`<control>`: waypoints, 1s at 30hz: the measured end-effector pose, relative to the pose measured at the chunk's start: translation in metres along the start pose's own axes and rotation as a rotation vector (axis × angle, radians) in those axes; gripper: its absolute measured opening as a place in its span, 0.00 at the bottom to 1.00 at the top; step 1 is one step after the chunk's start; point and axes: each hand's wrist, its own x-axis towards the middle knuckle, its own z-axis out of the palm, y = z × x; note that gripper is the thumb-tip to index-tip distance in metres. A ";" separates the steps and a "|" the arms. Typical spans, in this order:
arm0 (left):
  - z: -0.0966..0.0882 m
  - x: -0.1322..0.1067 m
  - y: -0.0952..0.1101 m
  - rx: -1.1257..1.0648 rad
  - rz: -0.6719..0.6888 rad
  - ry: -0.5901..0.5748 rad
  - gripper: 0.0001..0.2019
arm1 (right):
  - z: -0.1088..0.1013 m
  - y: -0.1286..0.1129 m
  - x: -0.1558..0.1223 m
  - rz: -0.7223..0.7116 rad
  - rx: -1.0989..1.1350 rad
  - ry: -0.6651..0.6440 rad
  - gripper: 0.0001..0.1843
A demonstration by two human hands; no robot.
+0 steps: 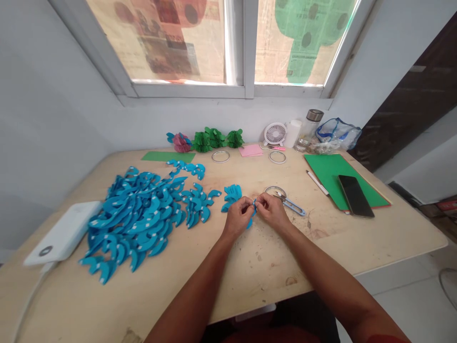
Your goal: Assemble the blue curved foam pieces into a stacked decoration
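Between my two hands is a small blue paper piece, mostly covered by the fingers. My left hand pinches it from one side, and my right hand pinches it from the other. Just beyond the left hand lies a small stack of blue curved paper pieces. A blue-handled cutter or snips rests beside the right hand, partly over a roll of tape. Further left spreads a large heap of blue curved paper pieces with small white squares on them.
A white power bank with a cable sits at the left. Green paper flowers, a small fan and a glass bottle line the wall. A phone lies on green sheets at right, near a pen.
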 end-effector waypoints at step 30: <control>0.002 -0.002 -0.001 -0.023 -0.067 0.021 0.08 | 0.005 0.004 0.002 0.169 0.303 0.032 0.06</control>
